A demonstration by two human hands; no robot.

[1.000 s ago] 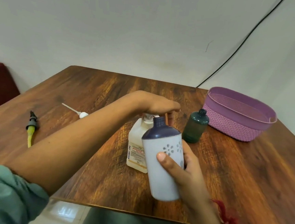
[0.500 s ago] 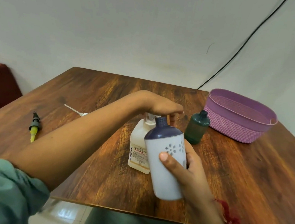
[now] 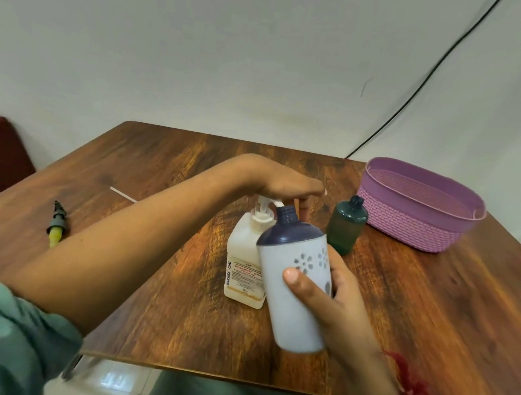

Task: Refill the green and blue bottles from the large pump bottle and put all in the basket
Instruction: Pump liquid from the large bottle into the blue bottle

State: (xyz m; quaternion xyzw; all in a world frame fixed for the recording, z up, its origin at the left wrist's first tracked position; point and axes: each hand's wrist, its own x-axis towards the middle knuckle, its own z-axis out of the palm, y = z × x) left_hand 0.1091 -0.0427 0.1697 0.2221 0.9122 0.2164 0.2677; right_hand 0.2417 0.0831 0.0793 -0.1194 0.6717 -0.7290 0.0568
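My right hand (image 3: 335, 301) grips the blue bottle (image 3: 292, 282), pale with a dark blue shoulder and flower marks. It is tilted, its open neck right under the white spout of the large pump bottle (image 3: 244, 259). My left hand (image 3: 285, 185) lies flat on top of that pump head, fingers straight. The pump bottle stands upright mid-table, partly hidden behind the blue bottle. The green bottle (image 3: 346, 228) stands uncapped just right of them. The purple basket (image 3: 415, 207) sits at the far right with nothing visible in it.
A yellow and black spray cap (image 3: 56, 225) lies on the left of the wooden table (image 3: 431, 322). A white dip tube (image 3: 124, 194) lies beyond my left forearm. A black cable (image 3: 420, 85) runs down the wall behind the basket. The table's front edge is close to me.
The view has shifted slightly. My left hand stays on the pump head, which stands a little higher than before. The blue bottle stays under the spout.
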